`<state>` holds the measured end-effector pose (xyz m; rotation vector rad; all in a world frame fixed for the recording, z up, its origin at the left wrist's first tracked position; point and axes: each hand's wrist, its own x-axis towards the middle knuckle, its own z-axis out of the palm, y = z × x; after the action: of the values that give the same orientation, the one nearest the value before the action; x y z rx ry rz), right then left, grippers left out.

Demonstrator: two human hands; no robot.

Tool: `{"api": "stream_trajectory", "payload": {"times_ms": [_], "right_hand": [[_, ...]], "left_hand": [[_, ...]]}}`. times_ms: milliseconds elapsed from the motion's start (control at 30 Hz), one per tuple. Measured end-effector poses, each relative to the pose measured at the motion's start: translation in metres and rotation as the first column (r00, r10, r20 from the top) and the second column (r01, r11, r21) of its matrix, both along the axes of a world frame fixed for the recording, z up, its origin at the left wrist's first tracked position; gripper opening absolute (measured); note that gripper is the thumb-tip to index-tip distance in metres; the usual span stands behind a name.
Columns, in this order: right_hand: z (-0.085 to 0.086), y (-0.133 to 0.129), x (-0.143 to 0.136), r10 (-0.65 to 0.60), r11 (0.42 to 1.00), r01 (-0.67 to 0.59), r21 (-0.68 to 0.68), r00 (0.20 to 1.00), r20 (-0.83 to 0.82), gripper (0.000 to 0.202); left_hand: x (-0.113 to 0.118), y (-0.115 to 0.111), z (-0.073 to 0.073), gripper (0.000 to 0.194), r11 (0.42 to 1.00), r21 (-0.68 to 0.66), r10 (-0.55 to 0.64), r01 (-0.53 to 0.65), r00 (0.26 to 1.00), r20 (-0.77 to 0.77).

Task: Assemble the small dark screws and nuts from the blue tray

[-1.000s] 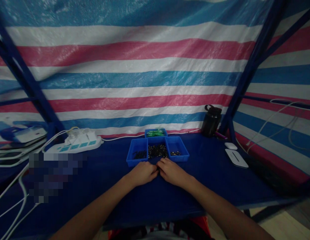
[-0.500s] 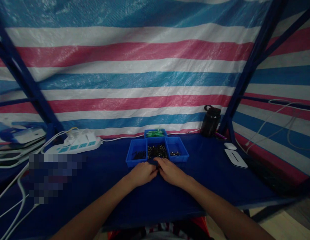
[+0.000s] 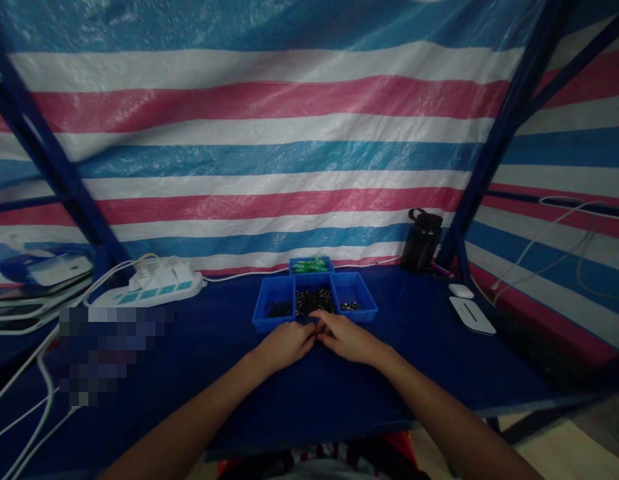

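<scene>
- Parts nearest our fingers: heaped in the middle bin, about midway along the bench, closer to its back edge than its front.
- Handling, our guess: each piece light, hard, stiff, probably a bit slick; easy to drop, not easy to break. We'd pinch one by its sides, thumb against forefinger. Too small for us to name a better hold point.
- Looks: dark jumble with shiny, brassy flecks; individual shapes don't resolve.
- Left hand and right hand: fingers bent inward, tips meeting or nearly so, just on the front-edge side of that bin. Can't tell if either grips anything; whatever sits between the fingertips is hidden or too dark for us.
- Around it: left bin has thin black pieces, right bin a few shiny bits. Behind, toward the back edge, a small bin holds green pieces.
</scene>
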<state>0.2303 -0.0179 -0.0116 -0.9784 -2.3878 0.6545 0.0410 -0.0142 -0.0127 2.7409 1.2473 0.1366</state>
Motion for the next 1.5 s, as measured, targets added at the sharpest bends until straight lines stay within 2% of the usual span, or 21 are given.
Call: {"api": "stream_trajectory", "payload": {"times_ms": [133, 300, 533, 700, 1167, 1500], "right_hand": [[0.002, -0.0002, 0.0012, -0.007, 1.0, 0.007, -0.003, 1.0, 0.006, 0.043], [0.0033, 0.0022, 0.0034, -0.028, 1.0, 0.029, -0.012, 0.995, 0.098, 0.018], [0.0046, 0.0026, 0.0032, -0.023, 1.0, 0.02, 0.021, 0.986, 0.165, 0.021], [0.004, 0.0017, 0.0021, -0.061, 0.998, 0.064, -0.012, 0.983, 0.175, 0.016], [0.0003, 0.0031, 0.004, -0.046, 0.996, 0.055, -0.072, 0.992, 0.115, 0.006], [-0.0011, 0.0045, 0.0052, -0.038, 0.999, 0.042, -0.033, 0.994, 0.101, 0.004]], "left_hand": [[-0.002, 0.0013, -0.0001, 0.025, 0.999, 0.012, -0.044, 0.043, 0.999, 0.01], [-0.0021, 0.0016, -0.0009, 0.028, 0.999, 0.044, -0.027, 0.027, 1.0, -0.01], [-0.0012, -0.0003, 0.0, 0.03, 0.998, 0.055, -0.039, 0.039, 0.999, -0.012], [-0.0006, -0.0007, 0.0013, 0.034, 0.997, 0.066, -0.04, 0.043, 0.998, -0.046], [0.0004, -0.0007, -0.0004, 0.029, 0.995, 0.093, -0.019, 0.028, 0.996, -0.091], [-0.0003, -0.0014, -0.0018, 0.034, 0.993, 0.116, -0.005, 0.015, 0.996, -0.086]]}}
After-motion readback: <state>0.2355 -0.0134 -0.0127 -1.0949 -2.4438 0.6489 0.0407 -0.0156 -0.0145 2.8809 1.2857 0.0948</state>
